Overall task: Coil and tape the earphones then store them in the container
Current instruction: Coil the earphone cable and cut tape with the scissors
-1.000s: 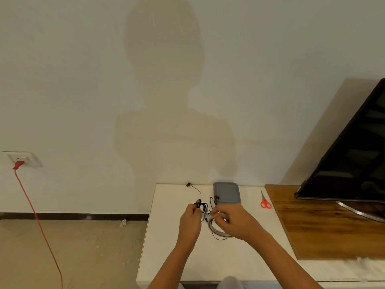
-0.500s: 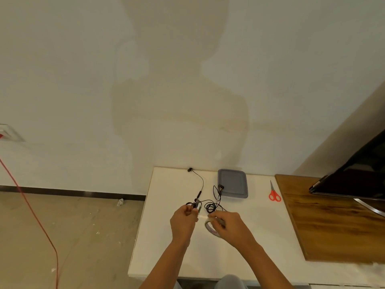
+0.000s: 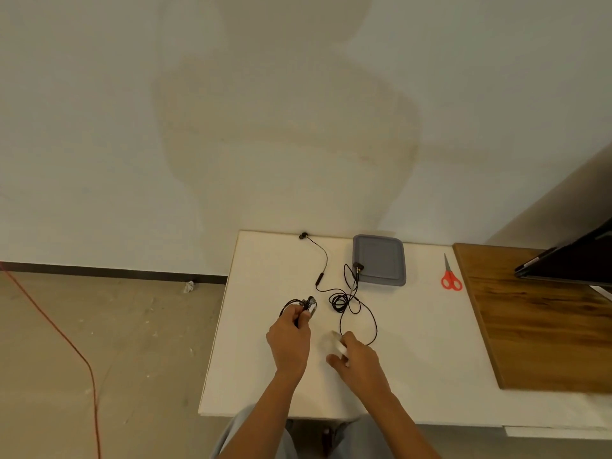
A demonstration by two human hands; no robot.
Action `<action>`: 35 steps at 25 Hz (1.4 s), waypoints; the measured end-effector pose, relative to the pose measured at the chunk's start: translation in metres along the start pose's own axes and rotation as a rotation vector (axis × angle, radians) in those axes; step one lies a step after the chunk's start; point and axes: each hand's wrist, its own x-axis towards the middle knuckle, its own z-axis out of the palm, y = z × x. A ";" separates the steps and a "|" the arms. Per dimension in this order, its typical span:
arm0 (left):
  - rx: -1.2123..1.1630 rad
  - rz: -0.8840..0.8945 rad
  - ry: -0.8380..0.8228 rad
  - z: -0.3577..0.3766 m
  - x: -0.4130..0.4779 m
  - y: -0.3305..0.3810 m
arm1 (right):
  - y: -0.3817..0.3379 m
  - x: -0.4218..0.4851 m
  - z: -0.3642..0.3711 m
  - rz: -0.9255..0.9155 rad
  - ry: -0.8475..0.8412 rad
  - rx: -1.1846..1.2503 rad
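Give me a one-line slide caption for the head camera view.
Left hand grips coiled earphones, right hand holds the tape roll, on a white table near the grey container.

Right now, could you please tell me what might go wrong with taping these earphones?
The left hand pinches a small cable bundle that could uncoil, since the right hand holds the tape roll and the red scissors lie far right. The loose earphone cable loops beside the right hand and might snag. The grey container looks closed.
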 end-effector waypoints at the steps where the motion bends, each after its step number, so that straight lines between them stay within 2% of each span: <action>1: 0.021 0.005 0.003 0.000 0.001 -0.004 | 0.002 0.001 0.003 -0.015 -0.013 0.000; 6: 0.086 0.026 -0.026 -0.002 0.001 -0.021 | 0.013 0.002 0.017 -0.076 -0.111 -0.244; 8: 0.069 -0.017 -0.037 -0.001 -0.001 -0.026 | 0.018 0.000 0.019 -0.105 -0.110 -0.214; 10: 0.054 -0.039 -0.044 0.002 -0.002 -0.029 | 0.022 -0.001 0.013 -0.143 -0.092 -0.063; 12: 0.048 -0.050 -0.045 0.005 -0.003 -0.028 | 0.027 0.000 -0.001 -0.175 0.027 0.112; 14: 0.038 -0.074 -0.043 0.007 -0.001 -0.026 | 0.038 0.011 -0.023 -0.160 0.300 0.214; 16: 0.034 -0.088 -0.042 0.009 0.000 -0.023 | 0.055 0.032 -0.052 -0.038 0.537 0.231; 17: 0.033 -0.085 -0.044 0.010 0.001 -0.022 | 0.064 0.045 -0.067 0.044 0.579 0.210; 19: 0.030 -0.076 -0.059 0.011 0.002 -0.020 | 0.082 0.072 -0.093 0.190 0.489 0.148; 22: 0.041 -0.086 -0.075 0.013 0.006 -0.020 | 0.107 0.105 -0.113 0.288 0.323 0.045; 30: 0.033 -0.086 -0.123 0.015 0.010 -0.025 | 0.146 0.135 -0.120 0.433 0.220 -0.161; 32: 0.032 -0.083 -0.132 0.016 0.009 -0.025 | 0.142 0.129 -0.114 0.419 0.282 -0.178; 35: 0.037 -0.088 -0.131 0.017 0.008 -0.027 | 0.120 0.104 -0.090 0.394 0.514 -0.124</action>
